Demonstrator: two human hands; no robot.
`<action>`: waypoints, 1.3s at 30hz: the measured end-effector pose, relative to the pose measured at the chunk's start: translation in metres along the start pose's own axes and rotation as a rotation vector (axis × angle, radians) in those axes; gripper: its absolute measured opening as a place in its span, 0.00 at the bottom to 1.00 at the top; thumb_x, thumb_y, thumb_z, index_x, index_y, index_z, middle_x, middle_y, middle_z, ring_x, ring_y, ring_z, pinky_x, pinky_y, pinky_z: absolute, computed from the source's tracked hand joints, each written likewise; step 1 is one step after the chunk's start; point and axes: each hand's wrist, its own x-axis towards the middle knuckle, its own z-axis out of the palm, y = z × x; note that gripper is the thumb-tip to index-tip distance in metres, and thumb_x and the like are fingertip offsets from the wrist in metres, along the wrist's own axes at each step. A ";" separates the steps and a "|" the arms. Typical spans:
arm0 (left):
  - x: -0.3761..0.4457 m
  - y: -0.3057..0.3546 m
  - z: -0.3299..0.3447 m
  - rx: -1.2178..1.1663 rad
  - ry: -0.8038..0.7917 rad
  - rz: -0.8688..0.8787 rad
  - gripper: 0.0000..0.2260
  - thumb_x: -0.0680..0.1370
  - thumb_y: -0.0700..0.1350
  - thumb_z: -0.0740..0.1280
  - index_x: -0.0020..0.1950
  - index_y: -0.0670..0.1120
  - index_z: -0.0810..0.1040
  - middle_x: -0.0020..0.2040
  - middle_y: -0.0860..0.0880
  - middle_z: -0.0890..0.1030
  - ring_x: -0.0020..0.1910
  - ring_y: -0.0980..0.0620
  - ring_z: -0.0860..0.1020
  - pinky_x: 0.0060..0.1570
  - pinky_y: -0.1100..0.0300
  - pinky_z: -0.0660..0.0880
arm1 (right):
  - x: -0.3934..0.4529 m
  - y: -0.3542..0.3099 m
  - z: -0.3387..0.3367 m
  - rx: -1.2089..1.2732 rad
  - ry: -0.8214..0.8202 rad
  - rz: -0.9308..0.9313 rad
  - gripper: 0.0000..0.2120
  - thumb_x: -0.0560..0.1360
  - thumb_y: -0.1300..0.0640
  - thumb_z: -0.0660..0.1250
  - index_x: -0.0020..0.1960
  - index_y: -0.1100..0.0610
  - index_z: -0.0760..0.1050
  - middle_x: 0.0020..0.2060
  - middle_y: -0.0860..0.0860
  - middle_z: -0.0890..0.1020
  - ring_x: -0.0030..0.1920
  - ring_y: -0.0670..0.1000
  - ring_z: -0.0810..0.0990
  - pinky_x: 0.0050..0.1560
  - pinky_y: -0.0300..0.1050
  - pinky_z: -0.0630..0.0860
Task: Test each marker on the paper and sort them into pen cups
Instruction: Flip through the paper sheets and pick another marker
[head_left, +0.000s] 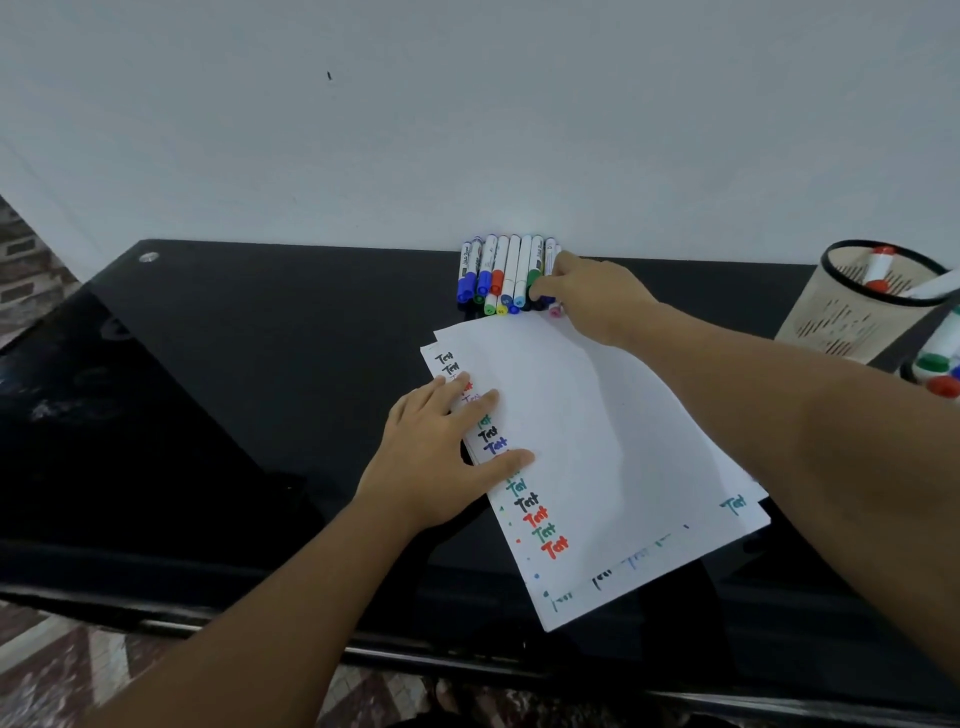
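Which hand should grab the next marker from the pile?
Right hand: its fingers already touch the marker pile by the wall. Left hand lies flat, holding the paper down.

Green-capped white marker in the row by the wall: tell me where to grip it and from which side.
Pinch the green-capped white marker at its cap end, coming from the paper side with the right hand. It lies flat, packed between neighbouring markers against the wall, so only the near end and top are free.

Two pen cups (862, 306); perhaps ten markers (506, 273).
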 end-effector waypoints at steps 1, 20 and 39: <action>0.000 0.000 0.000 -0.001 0.001 0.002 0.43 0.69 0.82 0.50 0.79 0.62 0.61 0.83 0.56 0.54 0.81 0.52 0.49 0.80 0.48 0.46 | 0.001 0.000 -0.001 0.003 0.006 -0.001 0.22 0.81 0.66 0.64 0.72 0.50 0.74 0.59 0.55 0.74 0.47 0.57 0.77 0.42 0.50 0.73; 0.003 -0.004 0.000 -0.002 0.035 0.010 0.42 0.69 0.81 0.51 0.78 0.62 0.63 0.82 0.56 0.57 0.80 0.52 0.52 0.79 0.50 0.46 | -0.042 -0.023 -0.027 0.161 0.454 -0.144 0.12 0.81 0.64 0.62 0.64 0.64 0.73 0.50 0.61 0.79 0.42 0.61 0.76 0.46 0.53 0.75; -0.025 0.013 -0.007 -0.161 0.283 0.228 0.25 0.79 0.60 0.68 0.75 0.53 0.73 0.65 0.55 0.79 0.66 0.55 0.71 0.68 0.52 0.69 | -0.156 -0.096 -0.027 0.327 -0.097 0.104 0.19 0.87 0.43 0.49 0.66 0.50 0.72 0.52 0.48 0.80 0.51 0.51 0.78 0.52 0.53 0.76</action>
